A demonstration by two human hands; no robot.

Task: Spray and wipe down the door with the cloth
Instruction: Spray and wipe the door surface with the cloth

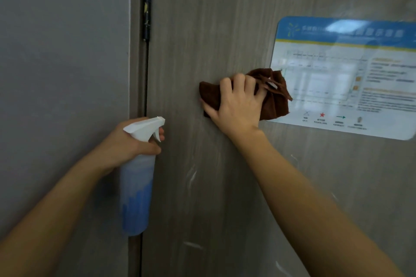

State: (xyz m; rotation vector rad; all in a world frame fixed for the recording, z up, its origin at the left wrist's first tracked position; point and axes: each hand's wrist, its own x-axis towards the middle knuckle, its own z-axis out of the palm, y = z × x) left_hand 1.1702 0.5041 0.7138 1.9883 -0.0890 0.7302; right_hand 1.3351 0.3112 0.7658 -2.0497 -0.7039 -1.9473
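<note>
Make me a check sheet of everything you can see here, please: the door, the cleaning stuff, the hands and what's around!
Surface: grey wood-grain door, pale streaks on its lower part.
Job's things: brown cloth bunched against the door; spray bottle with white trigger head, blue liquid inside.
Clutter: nothing seen.
Hands: left hand grips the bottle's neck; right hand presses the cloth onto the door, fingers curled into it.
Cables: nothing seen.
Surroundings: glossy blue-and-white notice on the door, cloth overlapping its left edge; dark hinge; grey wall on the left.
</note>
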